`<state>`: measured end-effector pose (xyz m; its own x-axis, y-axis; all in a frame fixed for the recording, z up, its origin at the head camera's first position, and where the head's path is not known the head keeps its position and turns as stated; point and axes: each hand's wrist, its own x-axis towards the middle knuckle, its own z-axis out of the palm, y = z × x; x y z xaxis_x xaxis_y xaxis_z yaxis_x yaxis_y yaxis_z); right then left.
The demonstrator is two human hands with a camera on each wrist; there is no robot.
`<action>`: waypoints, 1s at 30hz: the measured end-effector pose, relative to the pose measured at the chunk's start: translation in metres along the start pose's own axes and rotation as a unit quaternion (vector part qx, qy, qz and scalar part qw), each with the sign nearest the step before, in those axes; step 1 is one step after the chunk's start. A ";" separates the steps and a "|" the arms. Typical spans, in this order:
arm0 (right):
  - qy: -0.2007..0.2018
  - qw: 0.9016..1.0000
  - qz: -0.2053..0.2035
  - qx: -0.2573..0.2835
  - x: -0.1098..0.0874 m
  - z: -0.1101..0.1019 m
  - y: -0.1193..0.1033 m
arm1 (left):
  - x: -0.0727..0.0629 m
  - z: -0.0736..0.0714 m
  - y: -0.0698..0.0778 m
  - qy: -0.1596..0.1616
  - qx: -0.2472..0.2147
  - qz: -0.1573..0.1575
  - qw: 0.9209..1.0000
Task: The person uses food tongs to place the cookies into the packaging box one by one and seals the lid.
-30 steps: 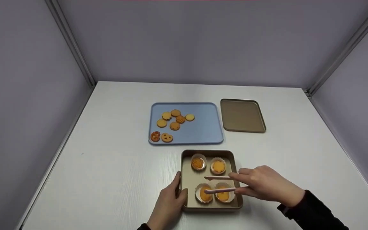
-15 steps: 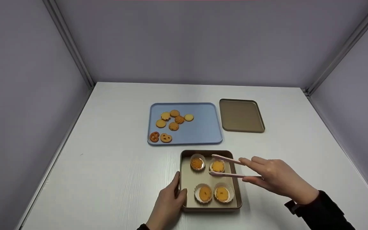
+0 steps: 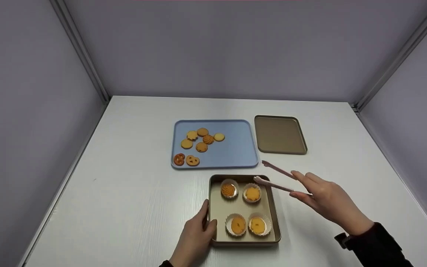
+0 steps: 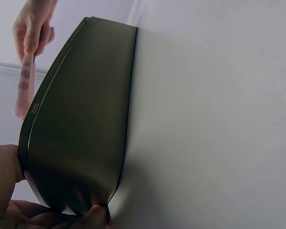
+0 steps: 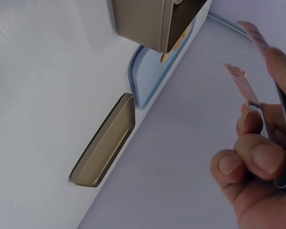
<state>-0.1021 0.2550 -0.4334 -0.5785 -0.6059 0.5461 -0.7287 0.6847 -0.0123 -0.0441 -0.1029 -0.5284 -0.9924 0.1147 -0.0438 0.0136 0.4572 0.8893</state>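
Observation:
My right hand (image 3: 326, 198) grips a pair of pink-tipped tongs (image 3: 274, 183), their arms spread with nothing between the tips. They are above the far right corner of a deep bronze baking tin (image 3: 221, 213). At the tin's left wall, my left hand (image 3: 195, 231) holds the rim, thumb over the edge and fingers outside, as the left wrist view also shows. Inside the tin stand several white paper cups, each with a cookie: a swirl cookie (image 3: 228, 190) and a flower-shaped cookie (image 3: 252, 193) at the back, two yellow cookies (image 3: 238, 224) in front.
Beyond the tin lies a blue tray (image 3: 232, 154) with several cookies on its left half, including a pretzel (image 3: 179, 159) and a three-holed cookie (image 3: 192, 160). To its right is a shallow bronze lid or tray (image 3: 282, 135). Grey panels (image 3: 213, 48) enclose the white table (image 3: 124, 185).
My right hand has lifted the tongs away from the front cups, back and to the right, past the flower-shaped cookie to the tin's far right corner. The left hand stays on the tin.

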 end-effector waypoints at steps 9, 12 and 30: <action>-0.014 0.994 0.105 0.006 -0.011 0.009 0.013 | -0.001 -0.001 0.001 -0.007 -0.009 0.002 1.000; -0.025 0.991 0.131 0.001 -0.015 0.013 0.018 | -0.001 -0.001 0.001 -0.008 -0.008 0.004 1.000; -0.077 0.971 0.227 0.004 -0.039 0.036 0.040 | -0.001 0.000 -0.002 -0.003 -0.002 0.011 1.000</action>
<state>-0.1216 0.2913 -0.4849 -0.8883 -0.2957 0.3515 -0.3882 0.8923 -0.2303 -0.0436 -0.1041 -0.5298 -0.9912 0.1294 -0.0267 0.0350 0.4517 0.8915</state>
